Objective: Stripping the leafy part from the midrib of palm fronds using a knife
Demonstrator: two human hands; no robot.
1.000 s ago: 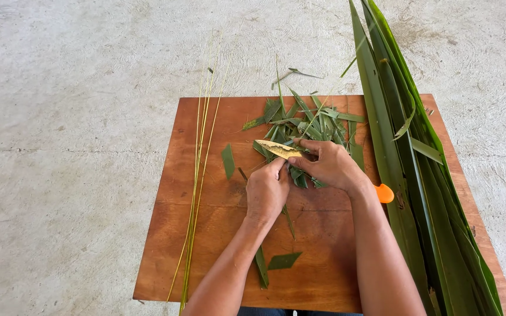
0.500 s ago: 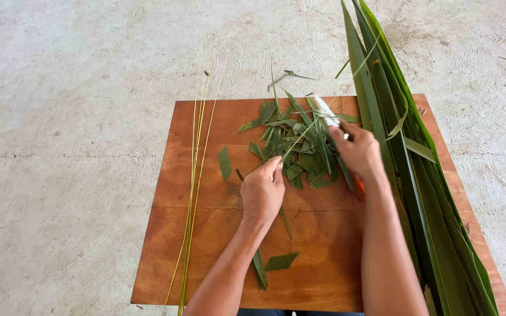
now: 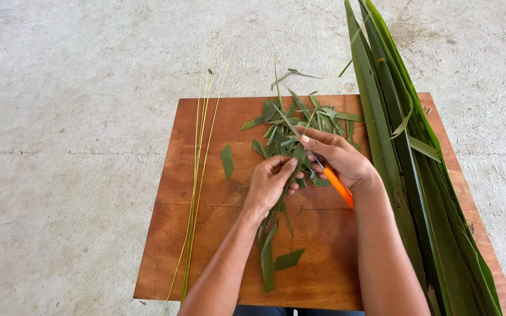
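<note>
1. So your left hand point(image 3: 269, 182) pinches a leaf strip point(image 3: 267, 246) mid-board point(image 3: 206, 246).
2. Your right hand point(image 3: 338, 157) grips an orange knife point(image 3: 339, 186).
3. Cuttings point(image 3: 300, 126) sit at 12 o'clock, fronds point(image 3: 417, 193) at 3.

A square worktop point(image 3: 206, 257) of reddish-brown wood sits flat on a pale, rough concrete floor point(image 3: 60, 146). Along its left side lies a small bundle of thin yellow-green leaf ribs point(image 3: 197, 175), running from beyond the far edge down past the near edge. Just right of them, apart from everything else, a single short green leaf scrap point(image 3: 227, 161) lies on the bare wood. Near the front edge rests another small leaf offcut point(image 3: 289, 259). Down the right side a thick stack of long, dark green palm leaves point(image 3: 417, 175) stretches lengthwise, overhanging both the far edge and the near one.
</note>
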